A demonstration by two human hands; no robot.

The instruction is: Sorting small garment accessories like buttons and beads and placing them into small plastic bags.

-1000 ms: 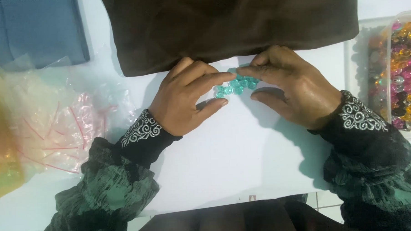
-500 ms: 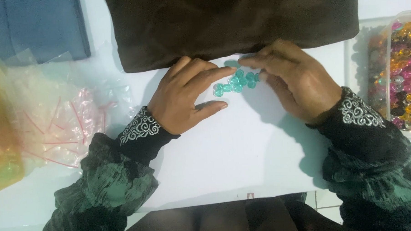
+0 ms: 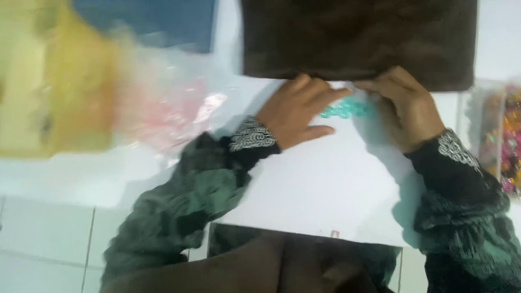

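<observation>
Head view, blurry w/ motion. Your left hand (image 3: 294, 112) lies flat on the white sheet (image 3: 325, 190), fingers stretched toward the right, tips touching the teal beads (image 3: 347, 109). Your right hand (image 3: 406, 109) sits just right of the beads, fingers curled down over that end of the cluster; can't tell if it pinches any bead or only presses on them. So both hands are close together w/ the beads between them, neither one clearly clamped on anything.

The beads form a small cluster on the sheet, right below the edge of the brown cloth (image 3: 360, 33), which lies across the top. Blue cloth (image 3: 152, 17) is at upper left. A yellow bag (image 3: 44, 79) fills the far left, heavily smeared, w/ clear pink-striped bags (image 3: 167, 109) just beside it. At the right edge sits a tray (image 3: 517, 143) of mixed colourful beads, well apart from the teal ones. Dark-green sleeves w/ white embroidered cuffs cover both your wrists. Tiled floor (image 3: 44, 246) at lower left.
</observation>
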